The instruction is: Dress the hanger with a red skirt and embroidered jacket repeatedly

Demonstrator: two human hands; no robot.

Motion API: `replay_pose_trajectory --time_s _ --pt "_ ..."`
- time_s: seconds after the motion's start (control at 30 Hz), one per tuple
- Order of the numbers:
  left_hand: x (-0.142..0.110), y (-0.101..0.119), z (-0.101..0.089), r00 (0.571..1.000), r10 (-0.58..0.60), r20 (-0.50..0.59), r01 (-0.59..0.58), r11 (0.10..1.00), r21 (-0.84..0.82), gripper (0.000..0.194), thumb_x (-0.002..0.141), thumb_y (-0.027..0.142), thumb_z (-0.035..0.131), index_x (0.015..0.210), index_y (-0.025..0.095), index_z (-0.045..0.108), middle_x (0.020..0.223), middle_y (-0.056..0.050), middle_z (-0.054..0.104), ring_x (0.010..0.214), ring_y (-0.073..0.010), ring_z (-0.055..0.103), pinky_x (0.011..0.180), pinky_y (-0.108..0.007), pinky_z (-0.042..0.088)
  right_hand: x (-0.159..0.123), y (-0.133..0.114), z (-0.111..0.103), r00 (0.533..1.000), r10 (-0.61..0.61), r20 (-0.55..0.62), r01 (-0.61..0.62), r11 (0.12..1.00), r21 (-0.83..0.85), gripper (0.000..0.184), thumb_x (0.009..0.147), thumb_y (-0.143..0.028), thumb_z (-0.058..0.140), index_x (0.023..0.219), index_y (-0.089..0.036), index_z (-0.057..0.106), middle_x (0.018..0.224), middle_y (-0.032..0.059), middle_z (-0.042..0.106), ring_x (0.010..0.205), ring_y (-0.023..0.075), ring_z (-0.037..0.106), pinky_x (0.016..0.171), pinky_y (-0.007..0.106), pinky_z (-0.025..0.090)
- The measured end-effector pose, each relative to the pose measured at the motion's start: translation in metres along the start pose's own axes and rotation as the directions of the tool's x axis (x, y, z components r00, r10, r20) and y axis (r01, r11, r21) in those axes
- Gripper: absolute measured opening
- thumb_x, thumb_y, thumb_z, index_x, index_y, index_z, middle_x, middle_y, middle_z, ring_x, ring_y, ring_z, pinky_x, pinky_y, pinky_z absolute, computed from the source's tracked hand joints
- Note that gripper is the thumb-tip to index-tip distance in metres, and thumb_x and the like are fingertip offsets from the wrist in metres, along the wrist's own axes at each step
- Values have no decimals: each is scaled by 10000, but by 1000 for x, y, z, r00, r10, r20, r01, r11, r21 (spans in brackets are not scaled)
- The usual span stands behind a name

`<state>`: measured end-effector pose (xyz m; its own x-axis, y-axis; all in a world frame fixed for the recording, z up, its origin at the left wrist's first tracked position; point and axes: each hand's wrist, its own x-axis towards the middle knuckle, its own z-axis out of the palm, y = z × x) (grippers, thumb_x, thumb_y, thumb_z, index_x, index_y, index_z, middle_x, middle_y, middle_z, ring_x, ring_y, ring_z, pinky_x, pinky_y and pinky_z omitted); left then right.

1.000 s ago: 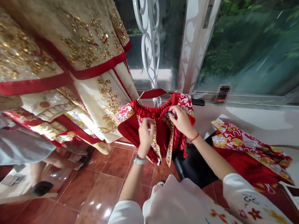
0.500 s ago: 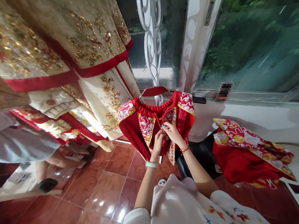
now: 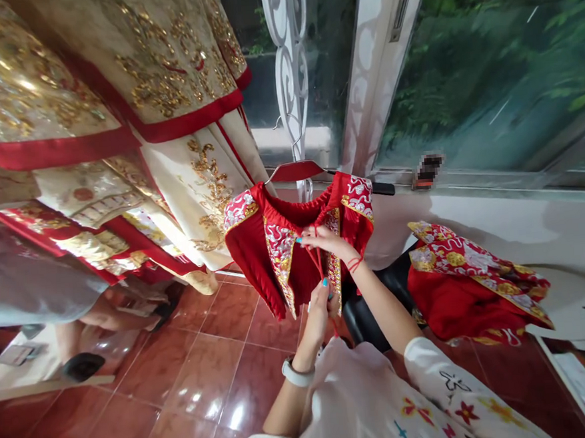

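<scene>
A short red garment (image 3: 254,248) with embroidered, gold-edged lapels and shoulders hangs on a red hanger (image 3: 296,171) in front of me. My left hand (image 3: 320,304) is closed around a red cord (image 3: 318,264) below the neckline, and the cord runs taut up to the collar. Above it, my right hand (image 3: 327,239) lies across the neck opening where the cord starts. Its fingers are stretched out to the left, touching the garment by the cord. The palm side of the right hand is hidden.
Cream and gold gowns (image 3: 171,60) with red borders hang at left. Another red embroidered garment (image 3: 458,294) lies over a black seat (image 3: 374,313) at right. A white scrollwork post (image 3: 289,66) stands before the window. A person's bare legs (image 3: 118,311) show at far left.
My hands were together at the neckline and are now apart. The left has pulled down and toward me with the cord; the right has moved slightly up, its fingers now stretched leftward.
</scene>
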<state>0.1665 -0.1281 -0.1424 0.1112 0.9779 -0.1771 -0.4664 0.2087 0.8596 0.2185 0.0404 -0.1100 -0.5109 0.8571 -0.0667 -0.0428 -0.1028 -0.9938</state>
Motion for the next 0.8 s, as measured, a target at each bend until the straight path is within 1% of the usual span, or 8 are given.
replay_pose_trajectory --time_s 0.1,0.17,0.3,0.4,0.53,0.67,0.73,0.8 --pt "-13 5 3 997 -36 64 37 999 -15 651 747 806 626 686 240 312 498 114 195 425 -62 107 425 -231 111 10 -15 -7 990 49 -133 -37 996 87 210 799 -348 735 689 -191 648 712 30 692 708 147 659 672 255 547" --pt "-18 6 0 997 -48 68 49 999 -9 642 756 796 627 690 238 314 501 114 196 429 -61 104 429 -231 104 5 -17 -11 991 44 -122 -32 994 101 273 843 -428 689 717 -187 664 735 53 708 710 155 667 682 263 555" --pt "-18 11 -18 999 -35 8 35 999 35 662 733 795 647 655 233 306 504 108 198 442 -59 111 438 -231 79 -24 5 -19 999 31 31 -35 987 154 488 913 -624 502 869 -178 695 888 91 739 767 167 680 722 287 569" --pt "-11 15 -30 999 -46 -16 47 996 73 648 731 766 667 642 231 314 506 109 204 444 -55 113 443 -228 68 -37 30 -21 999 28 -46 -19 983 180 534 932 -640 402 944 -187 684 957 100 734 798 172 677 748 305 568" --pt "-7 12 -24 998 -58 29 55 993 104 629 722 767 668 649 230 347 497 111 213 438 -57 125 438 -228 81 -29 45 -7 958 -127 -257 107 990 -92 378 853 -574 594 965 -216 644 928 71 709 786 187 665 760 336 556" --pt "-7 3 -9 998 -36 53 29 990 136 577 760 721 669 677 227 384 537 97 256 462 -70 174 454 -235 126 -19 39 9 830 -402 -387 190 856 -481 247 881 -485 599 878 -239 610 909 70 689 852 228 658 863 394 525" --pt "-6 1 -12 999 -18 34 11 982 186 528 785 689 654 693 224 419 562 85 290 474 -79 213 467 -238 167 -17 34 11 790 -461 -405 206 821 -532 212 913 -430 540 851 -238 603 932 78 687 871 236 648 893 407 512" --pt "-2 3 -23 999 44 -6 -40 951 308 454 812 631 639 716 218 476 585 64 362 502 -97 297 494 -243 237 -18 31 9 790 -446 -420 230 852 -471 198 903 -400 528 837 -230 605 879 66 672 813 225 633 842 386 515"
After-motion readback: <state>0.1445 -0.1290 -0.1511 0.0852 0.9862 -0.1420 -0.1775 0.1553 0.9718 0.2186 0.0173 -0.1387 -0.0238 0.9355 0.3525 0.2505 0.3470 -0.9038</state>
